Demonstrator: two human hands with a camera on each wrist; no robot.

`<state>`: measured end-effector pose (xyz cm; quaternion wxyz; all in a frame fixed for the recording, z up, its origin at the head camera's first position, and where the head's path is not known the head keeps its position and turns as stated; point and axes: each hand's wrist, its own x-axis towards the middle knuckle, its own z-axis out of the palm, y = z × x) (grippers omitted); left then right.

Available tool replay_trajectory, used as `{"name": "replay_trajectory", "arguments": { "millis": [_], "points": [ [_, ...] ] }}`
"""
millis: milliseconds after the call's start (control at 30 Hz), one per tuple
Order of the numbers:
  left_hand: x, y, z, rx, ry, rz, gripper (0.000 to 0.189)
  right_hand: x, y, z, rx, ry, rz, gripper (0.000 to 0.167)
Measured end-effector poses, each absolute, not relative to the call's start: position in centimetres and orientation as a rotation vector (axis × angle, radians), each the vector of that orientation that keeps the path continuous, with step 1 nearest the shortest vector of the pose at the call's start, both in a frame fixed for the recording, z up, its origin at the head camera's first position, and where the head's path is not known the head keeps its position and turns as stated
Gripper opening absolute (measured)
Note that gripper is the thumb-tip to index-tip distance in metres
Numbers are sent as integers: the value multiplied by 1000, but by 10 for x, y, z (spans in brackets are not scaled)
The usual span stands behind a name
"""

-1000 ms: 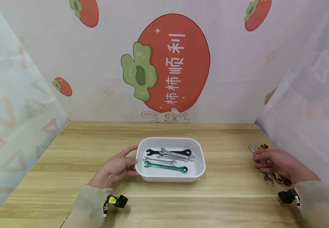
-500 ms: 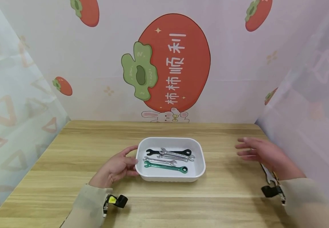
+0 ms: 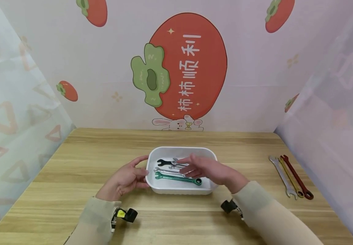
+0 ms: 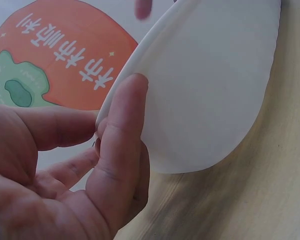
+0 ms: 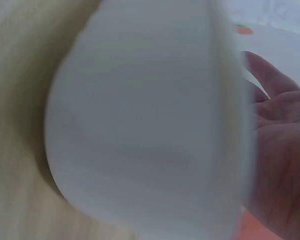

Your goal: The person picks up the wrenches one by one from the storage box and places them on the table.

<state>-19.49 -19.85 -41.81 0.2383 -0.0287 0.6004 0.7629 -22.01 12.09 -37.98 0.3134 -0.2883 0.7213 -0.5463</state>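
Observation:
A white box point(image 3: 181, 192) stands mid-table with several wrenches lying inside. Its left end is held by my left hand point(image 3: 124, 180), whose fingers meet the rim and outer wall in the left wrist view. Over the right half of the box is my right hand point(image 3: 210, 170), fingers loosely extended and nothing seen in them. It partly covers a black wrench point(image 3: 163, 163) and silver wrenches point(image 3: 163, 170). Nearest the front wall lies a green ratchet wrench point(image 3: 174, 178). In the right wrist view the box wall point(image 5: 135, 115) hides the fingertips.
At the table's right side, a silver wrench point(image 3: 281, 174), a gold wrench point(image 3: 289, 176) and a red wrench point(image 3: 297, 177) lie side by side. A printed cloth backdrop point(image 3: 103, 112) rises behind the wooden table point(image 3: 103, 149), with cloth along both sides.
My right hand has let go of the silver wrench beside the gold and red ones and swung left over the box. My left hand and the box have stayed put.

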Motion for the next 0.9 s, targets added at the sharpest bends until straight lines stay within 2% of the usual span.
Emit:
{"name": "replay_trajectory", "arguments": {
  "millis": [233, 433, 600, 900],
  "points": [
    [-196, -199, -419, -73, 1660, 2081, 70, -226, 100, -396, -607, 1901, -1411, 83],
    [-196, -199, -420, -74, 1656, 2084, 70, -234, 96, -401, -662, 2062, -1305, 50],
    [-196, -200, -420, -87, 1663, 2084, 70, -238, 89, -407, -692, 2207, -1111, 58],
    [-195, -198, -418, -79, 1630, 2095, 71, -243, 81, -419, -684, 2317, -1000, 61]
  ]
}}
